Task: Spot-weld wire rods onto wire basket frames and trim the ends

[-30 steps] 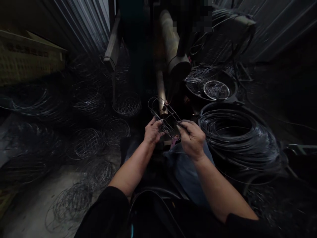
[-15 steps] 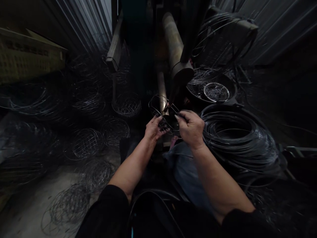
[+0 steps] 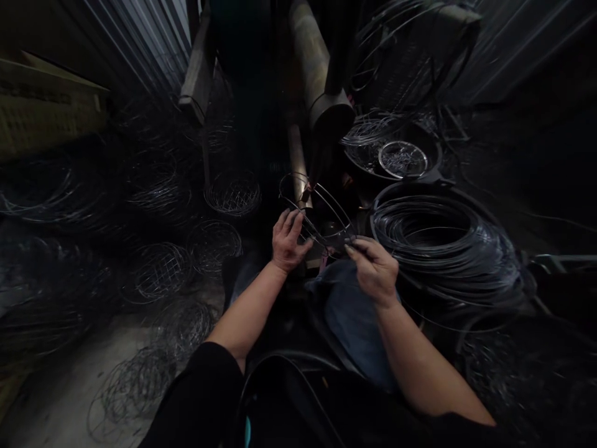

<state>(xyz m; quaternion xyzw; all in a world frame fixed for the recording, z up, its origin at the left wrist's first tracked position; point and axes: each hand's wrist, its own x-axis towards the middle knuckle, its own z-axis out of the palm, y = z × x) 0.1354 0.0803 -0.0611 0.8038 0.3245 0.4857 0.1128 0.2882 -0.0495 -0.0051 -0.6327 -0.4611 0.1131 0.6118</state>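
Observation:
A round wire frame (image 3: 336, 204) made of thin metal rods sits around the lower brass-coloured bar (image 3: 297, 155), under the dark upper part of a machine. My left hand (image 3: 288, 244) is at the frame's near left side, fingers bent over its wire and thumb held apart. With thumb and fingertips pinched together, my right hand (image 3: 375, 269) grips the frame's near right edge; the exact grip point is dark and hard to make out. Above the lower bar juts a thick metal cylinder (image 3: 332, 112).
On the right lies a large coil of wire (image 3: 471, 274). Behind it, a dark basin (image 3: 431, 165) contains a round dish of small metal pieces (image 3: 403, 160). Wire baskets (image 3: 161, 272) and tangled wire rings (image 3: 135, 382) cover the floor at left. A wooden beam (image 3: 193, 87) projects at upper left.
My right hand has moved right and toward me. My left hand has turned, its fingers now over the wire instead of beneath it. More of the frame shows between the hands.

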